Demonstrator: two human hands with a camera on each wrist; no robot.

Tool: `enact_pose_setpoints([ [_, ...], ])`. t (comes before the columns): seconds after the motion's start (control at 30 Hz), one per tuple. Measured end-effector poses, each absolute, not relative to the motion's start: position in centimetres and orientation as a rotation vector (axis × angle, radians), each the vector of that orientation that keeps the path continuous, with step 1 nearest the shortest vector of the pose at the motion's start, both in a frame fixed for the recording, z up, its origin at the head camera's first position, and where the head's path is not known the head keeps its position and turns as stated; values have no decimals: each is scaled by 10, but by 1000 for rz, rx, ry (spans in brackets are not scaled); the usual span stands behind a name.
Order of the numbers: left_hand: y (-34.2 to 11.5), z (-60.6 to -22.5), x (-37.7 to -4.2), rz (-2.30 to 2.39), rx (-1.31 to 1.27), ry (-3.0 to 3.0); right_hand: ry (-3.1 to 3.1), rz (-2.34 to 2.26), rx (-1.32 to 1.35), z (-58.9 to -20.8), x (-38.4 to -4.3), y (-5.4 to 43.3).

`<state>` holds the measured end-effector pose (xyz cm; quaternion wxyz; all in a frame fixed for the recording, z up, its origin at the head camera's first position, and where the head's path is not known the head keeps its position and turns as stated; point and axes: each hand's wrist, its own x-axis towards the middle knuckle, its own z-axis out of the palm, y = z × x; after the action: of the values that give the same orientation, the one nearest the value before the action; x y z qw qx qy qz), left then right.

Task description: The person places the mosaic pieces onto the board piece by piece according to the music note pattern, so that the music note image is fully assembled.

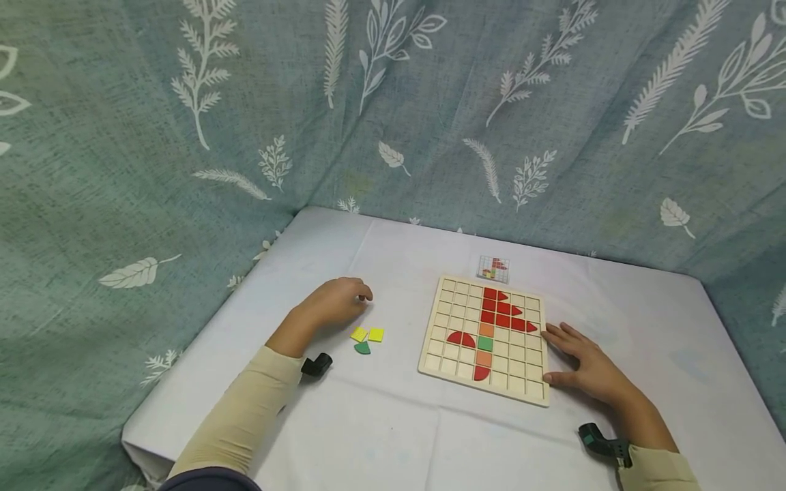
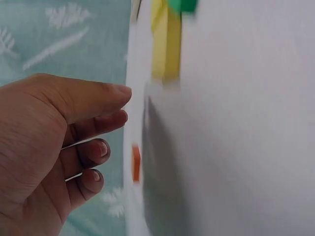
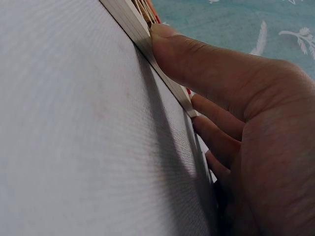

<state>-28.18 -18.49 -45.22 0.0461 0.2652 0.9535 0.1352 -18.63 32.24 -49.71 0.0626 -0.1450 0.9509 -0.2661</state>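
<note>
My left hand (image 1: 338, 300) hovers over the table, its fingers loosely bent. Nothing lies between thumb and fingers in the left wrist view, where an orange piece (image 2: 136, 163) stands on the cloth beyond the fingertips. Near this hand are two yellow square tiles (image 1: 376, 335) and a green quarter-round tile (image 1: 362, 348). My right hand (image 1: 583, 365) rests at the right edge of a wooden grid board (image 1: 445, 327), thumb and fingers touching its side. The board bears red tiles (image 1: 496, 307), two orange tiles (image 1: 484, 359), a green square tile (image 1: 485, 344) and red quarter-round tiles (image 1: 462, 338).
Behind the board lies a small pattern card (image 1: 493, 269) with a coloured picture on a grid. A white cloth (image 1: 368, 423) covers the table. Green leaf-patterned curtains (image 1: 430, 136) hang at the back and left.
</note>
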Motion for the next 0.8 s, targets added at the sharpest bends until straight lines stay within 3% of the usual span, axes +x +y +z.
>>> enact_pose_setpoints([
  [0.3,-218,-458,-293,510,658,2961,2879,-801,-438,-499,-186,321],
  [0.8,-229,-459,-292,480,570,2933,2870,-792,-436,-494,-185,320],
])
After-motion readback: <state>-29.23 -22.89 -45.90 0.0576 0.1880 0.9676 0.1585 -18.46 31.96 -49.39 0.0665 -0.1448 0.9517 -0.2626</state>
